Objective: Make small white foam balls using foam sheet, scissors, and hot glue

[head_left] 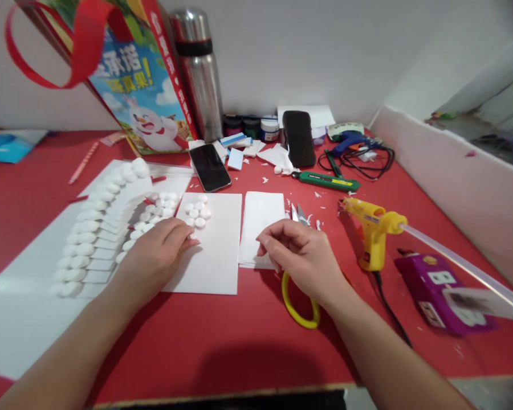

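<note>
Mid-frame, left hand [156,252] pinches a half-hidden, small round white piece [192,236]; curled right hand [303,256], grip unclear from here, partly covers yellow-handled metal scissors [300,320].

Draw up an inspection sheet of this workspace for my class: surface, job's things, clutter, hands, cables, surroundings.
Surface: red table, white scraps strewn across it.
Job's things: white pieces clustered on a board; ball-edged model to its left; glue gun at right; scissors partly under the right hand.
Clutter: two phones, green cutter, bag, flask.
Left hand: fingertips at a small white piece over the board; grip unclear.
Right hand: fingers curled; nothing clearly held.
Cables: gun's cord passes out of sight behind the right forearm; black cable bunched farther back.
Surroundings: white wall behind; other people: nothing seen.
</note>
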`<move>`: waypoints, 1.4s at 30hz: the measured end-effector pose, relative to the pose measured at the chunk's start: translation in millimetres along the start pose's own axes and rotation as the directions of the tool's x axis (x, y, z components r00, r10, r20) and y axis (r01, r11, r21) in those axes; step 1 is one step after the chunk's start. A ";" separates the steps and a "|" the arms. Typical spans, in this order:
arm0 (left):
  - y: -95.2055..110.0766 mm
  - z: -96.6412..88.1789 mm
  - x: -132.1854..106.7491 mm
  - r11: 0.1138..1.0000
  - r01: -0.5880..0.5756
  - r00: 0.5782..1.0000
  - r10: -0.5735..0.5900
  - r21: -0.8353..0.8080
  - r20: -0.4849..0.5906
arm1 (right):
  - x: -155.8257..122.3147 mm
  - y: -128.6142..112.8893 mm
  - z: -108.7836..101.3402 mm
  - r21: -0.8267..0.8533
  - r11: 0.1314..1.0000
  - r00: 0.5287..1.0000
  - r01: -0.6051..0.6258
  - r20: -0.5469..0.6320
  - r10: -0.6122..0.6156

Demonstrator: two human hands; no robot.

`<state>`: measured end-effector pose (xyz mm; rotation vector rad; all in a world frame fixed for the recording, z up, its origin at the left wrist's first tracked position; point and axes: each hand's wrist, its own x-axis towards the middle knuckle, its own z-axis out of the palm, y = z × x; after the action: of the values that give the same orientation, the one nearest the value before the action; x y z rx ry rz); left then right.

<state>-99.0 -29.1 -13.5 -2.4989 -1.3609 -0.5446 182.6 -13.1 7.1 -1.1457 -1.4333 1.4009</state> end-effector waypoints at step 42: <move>46.6 -1.7 83.3 0.783 0.240 0.933 -0.349 -0.574 -0.086 | 3.5 6.8 -12.3 -0.795 0.533 0.954 0.290 0.282 -0.097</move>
<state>-18.8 8.0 22.5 -2.5501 -1.7242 -1.3957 194.0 -6.7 0.8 -1.3415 -2.4425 0.6267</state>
